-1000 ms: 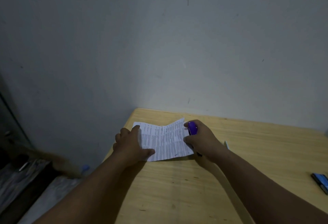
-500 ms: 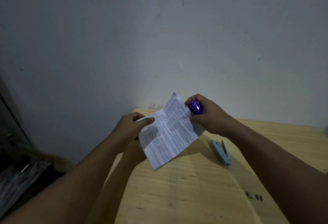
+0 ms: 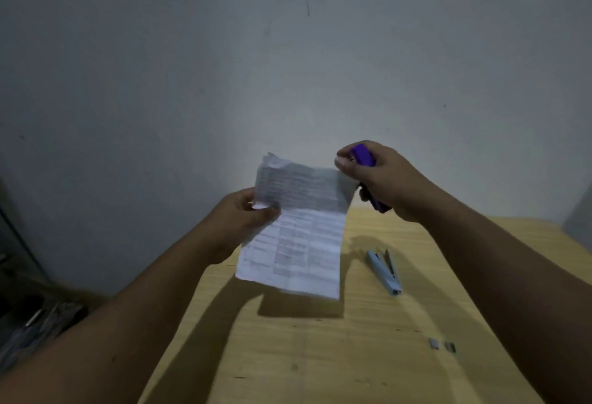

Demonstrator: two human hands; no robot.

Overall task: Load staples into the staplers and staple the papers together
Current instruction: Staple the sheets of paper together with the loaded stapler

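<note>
You lifted the papers (image 3: 296, 233) higher off the worktop (image 3: 368, 355); your left hand (image 3: 246, 214) pinched their left edge, your right hand (image 3: 378, 179) gripped the purple stapler (image 3: 363, 155) at their top right corner.

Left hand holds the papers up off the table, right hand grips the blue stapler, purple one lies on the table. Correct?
Colours are swapped. In the head view the right hand grips the purple stapler; the blue stapler lies on the table. The left hand does hold the papers up.
</note>
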